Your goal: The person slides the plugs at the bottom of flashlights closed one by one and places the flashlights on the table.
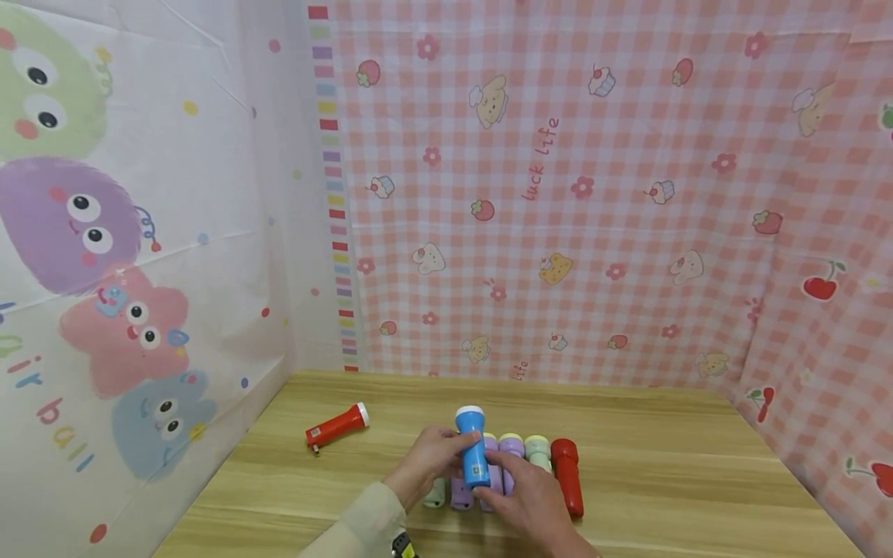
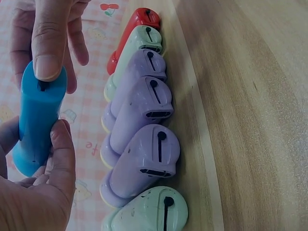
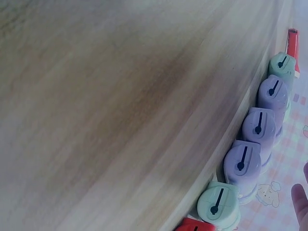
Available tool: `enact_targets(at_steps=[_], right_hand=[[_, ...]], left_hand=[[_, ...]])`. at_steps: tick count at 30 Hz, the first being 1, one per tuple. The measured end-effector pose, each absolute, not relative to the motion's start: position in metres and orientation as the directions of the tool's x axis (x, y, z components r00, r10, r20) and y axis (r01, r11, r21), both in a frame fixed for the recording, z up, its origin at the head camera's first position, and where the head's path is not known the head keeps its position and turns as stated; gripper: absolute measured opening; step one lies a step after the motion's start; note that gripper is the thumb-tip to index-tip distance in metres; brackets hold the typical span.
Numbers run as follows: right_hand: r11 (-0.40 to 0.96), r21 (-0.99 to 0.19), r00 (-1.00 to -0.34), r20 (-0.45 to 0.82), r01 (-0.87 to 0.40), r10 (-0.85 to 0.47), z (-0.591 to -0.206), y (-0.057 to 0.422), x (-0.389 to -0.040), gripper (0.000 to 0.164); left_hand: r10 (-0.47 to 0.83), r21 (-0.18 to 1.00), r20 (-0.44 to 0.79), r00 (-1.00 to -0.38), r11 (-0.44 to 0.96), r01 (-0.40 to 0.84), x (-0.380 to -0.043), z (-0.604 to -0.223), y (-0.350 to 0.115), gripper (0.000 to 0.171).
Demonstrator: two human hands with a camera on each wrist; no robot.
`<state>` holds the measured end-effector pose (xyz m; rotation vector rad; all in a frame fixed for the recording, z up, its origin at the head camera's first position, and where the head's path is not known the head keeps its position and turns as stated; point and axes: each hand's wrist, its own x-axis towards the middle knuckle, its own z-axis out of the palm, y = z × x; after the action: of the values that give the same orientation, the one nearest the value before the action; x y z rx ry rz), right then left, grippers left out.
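Note:
Both hands are on a blue flashlight point(image 1: 473, 457) with a white head rim, raised above the table with its head end up and away. My left hand point(image 1: 431, 463) pinches its body between thumb and fingers. At the tail end, my right hand point(image 1: 528, 496) holds it, its thumb pressed over the dark slot on the end cap in the left wrist view. Behind the hands runs a row of flashlights: a mint one point(image 2: 149, 211), three purple ones including a near purple one point(image 2: 144, 161), another mint one point(image 2: 139, 43) and a red one point(image 1: 568, 477) at the right end.
A second red flashlight point(image 1: 338, 427) with a white rim lies apart on the left of the wooden table point(image 1: 663, 465). A pink checked curtain point(image 1: 558, 232) hangs behind the table, and a white cartoon-print sheet point(image 1: 230, 194) hangs at the left.

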<state>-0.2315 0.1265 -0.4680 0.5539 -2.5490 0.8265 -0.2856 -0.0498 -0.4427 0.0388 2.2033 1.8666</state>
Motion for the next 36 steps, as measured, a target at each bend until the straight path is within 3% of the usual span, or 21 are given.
enact_targets(at_steps=[11,21,30,36], right_hand=[[0.747,-0.451,-0.835,0.488,-0.489,-0.253,-0.470,0.127,-0.232,0.050],[0.791,-0.456,-0.883,0.417,-0.409,-0.216,-0.468,0.129,-0.227,0.051],[0.817,-0.423,-0.866,0.470,-0.392,-0.172,-0.473,0.142,-0.232,0.049],[0.848,-0.411,-0.893,0.424,-0.335,-0.148,-0.477,0.154,-0.237,0.051]], left_hand=[[0.192,0.981,-0.159,-0.968,0.140,-0.133,-0.285,-0.443,-0.053,0.054],[0.186,0.978,-0.177,-0.967,0.142,-0.152,-0.288,-0.443,-0.058,0.052],[0.154,0.977,-0.180,-0.972,0.146,-0.158,-0.288,-0.441,-0.061,0.054],[0.141,0.974,-0.195,-0.971,0.147,-0.175,-0.291,-0.441,-0.063,0.055]])
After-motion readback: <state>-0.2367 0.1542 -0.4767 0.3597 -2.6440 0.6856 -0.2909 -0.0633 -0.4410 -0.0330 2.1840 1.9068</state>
